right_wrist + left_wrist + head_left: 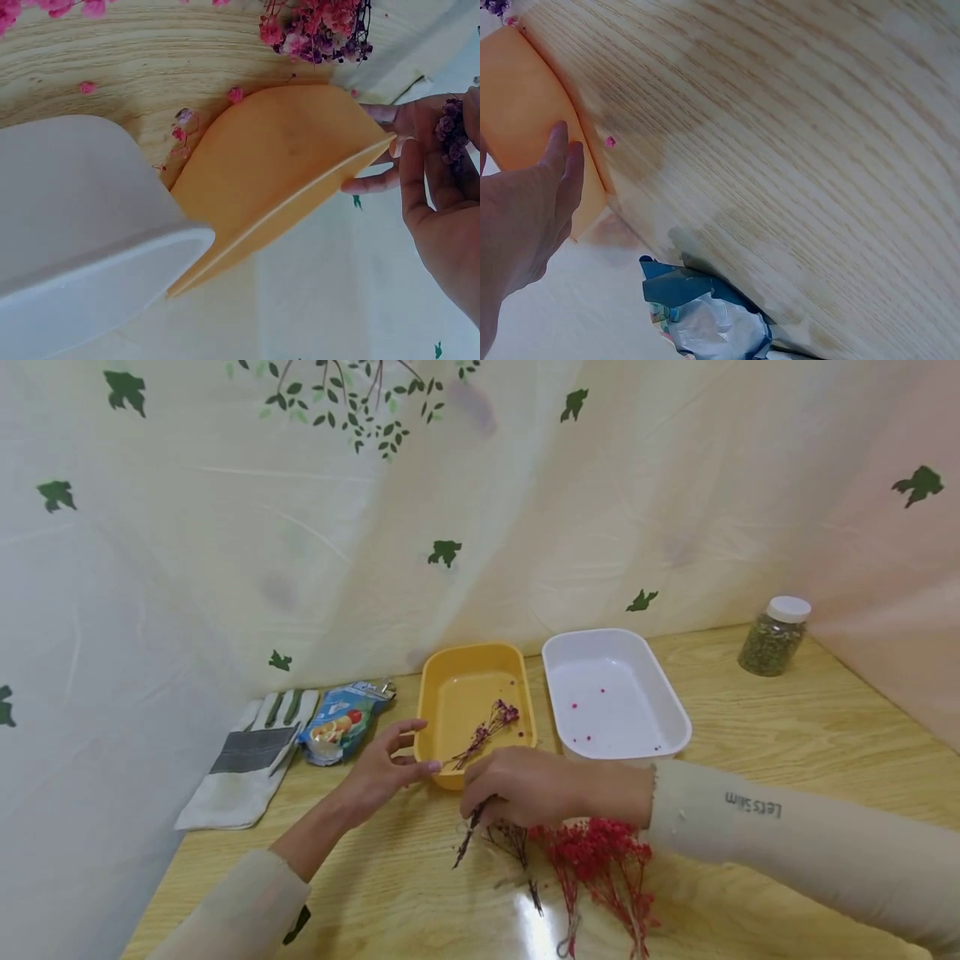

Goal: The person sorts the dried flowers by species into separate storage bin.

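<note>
My right hand point(528, 787) pinches a small sprig of dried purple flowers point(467, 843) over the near edge of the yellow tray point(472, 650); its flower heads point(452, 133) show by the fingers in the right wrist view. Thumb and fingers spread, my left hand point(384, 775) is at the tray's left rim, seeming to touch it. Inside that tray lies another purple sprig point(489, 733). Below my right hand, dark purple stems point(517, 843) and red dried flowers point(600, 852) lie on the table, partly covered by the right arm.
A white tray point(682, 731) with several red bits stands right of the yellow one. To the left lie a blue snack pouch point(341, 722) and a pair of work gloves point(243, 768). A lidded jar of green leaves point(772, 639) stands at the far right. A curtain hangs behind.
</note>
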Motion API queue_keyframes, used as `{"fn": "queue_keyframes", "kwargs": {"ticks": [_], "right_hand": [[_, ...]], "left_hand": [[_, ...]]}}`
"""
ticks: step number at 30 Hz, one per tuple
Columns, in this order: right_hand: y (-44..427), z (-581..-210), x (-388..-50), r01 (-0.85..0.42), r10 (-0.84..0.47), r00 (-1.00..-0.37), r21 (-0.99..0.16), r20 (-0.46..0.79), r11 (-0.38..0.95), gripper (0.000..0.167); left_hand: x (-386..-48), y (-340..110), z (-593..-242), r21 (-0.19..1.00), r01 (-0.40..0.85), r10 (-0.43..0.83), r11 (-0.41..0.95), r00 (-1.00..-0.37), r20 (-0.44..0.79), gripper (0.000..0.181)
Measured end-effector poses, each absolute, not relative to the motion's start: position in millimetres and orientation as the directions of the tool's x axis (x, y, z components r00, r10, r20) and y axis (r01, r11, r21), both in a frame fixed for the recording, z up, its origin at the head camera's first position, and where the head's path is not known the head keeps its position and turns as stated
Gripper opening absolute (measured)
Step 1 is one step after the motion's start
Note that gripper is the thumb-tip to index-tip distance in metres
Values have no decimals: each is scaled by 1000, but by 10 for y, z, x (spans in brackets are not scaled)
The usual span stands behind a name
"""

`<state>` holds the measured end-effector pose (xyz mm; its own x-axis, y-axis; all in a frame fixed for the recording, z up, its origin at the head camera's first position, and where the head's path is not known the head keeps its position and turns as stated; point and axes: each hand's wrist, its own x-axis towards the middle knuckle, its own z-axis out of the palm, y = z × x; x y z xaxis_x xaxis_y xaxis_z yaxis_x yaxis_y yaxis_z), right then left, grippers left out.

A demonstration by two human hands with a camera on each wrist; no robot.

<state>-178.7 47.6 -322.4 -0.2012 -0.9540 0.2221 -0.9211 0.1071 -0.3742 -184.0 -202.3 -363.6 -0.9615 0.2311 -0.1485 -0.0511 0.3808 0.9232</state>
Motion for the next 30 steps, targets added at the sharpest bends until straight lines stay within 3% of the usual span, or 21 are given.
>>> {"fn": "queue_keyframes", "kwargs": {"ticks": [14,22,30], "right_hand": [[559,-3011,-1907,-914,-937,-252,-376,241,149,15],[554,-2927,-2114,-912,-909,-302,-364,287,188,13],[565,-2918,-2293,-917,-897,-310,-348,314,195,12]], "left_hand": [[-1830,-2015,-3620,920,-55,222,389,-963,-152,71],[-1847,-2006,-3634,919,-80,203,387,-964,-170,71],[-1837,-2003,-3613,925,-90,213,370,-961,-179,71]]}}
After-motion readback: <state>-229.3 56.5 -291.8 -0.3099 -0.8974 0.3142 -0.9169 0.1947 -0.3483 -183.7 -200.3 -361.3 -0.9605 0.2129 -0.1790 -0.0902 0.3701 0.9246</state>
